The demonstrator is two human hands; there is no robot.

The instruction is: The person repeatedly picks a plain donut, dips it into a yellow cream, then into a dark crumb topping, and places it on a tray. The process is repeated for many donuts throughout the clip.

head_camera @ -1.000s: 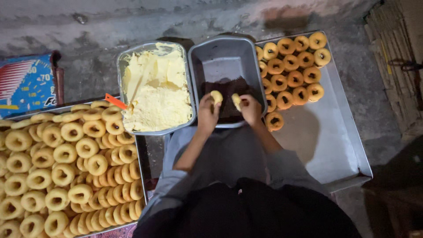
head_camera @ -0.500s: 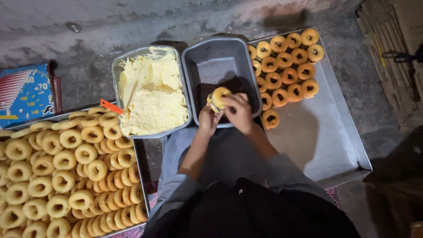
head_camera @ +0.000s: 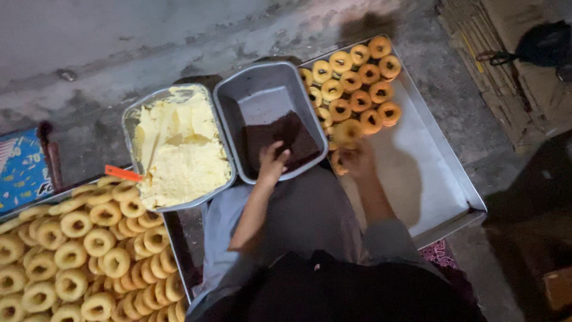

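The right hand (head_camera: pixel 357 160) holds a ring pastry (head_camera: pixel 348 132) over the metal tray (head_camera: pixel 444 179). Bare tray floor lies open to its right and toward the person. Ahead, rows of filled rings (head_camera: pixel 357 89) block the way. To its left stands the wall of the grey pan (head_camera: pixel 268 119), with the left hand (head_camera: pixel 271 162) resting inside it.

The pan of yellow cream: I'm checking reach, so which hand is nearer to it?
Left. The left hand is in the dark-filled pan right beside the cream pan; the right hand is farther off, over the tray of finished rings.
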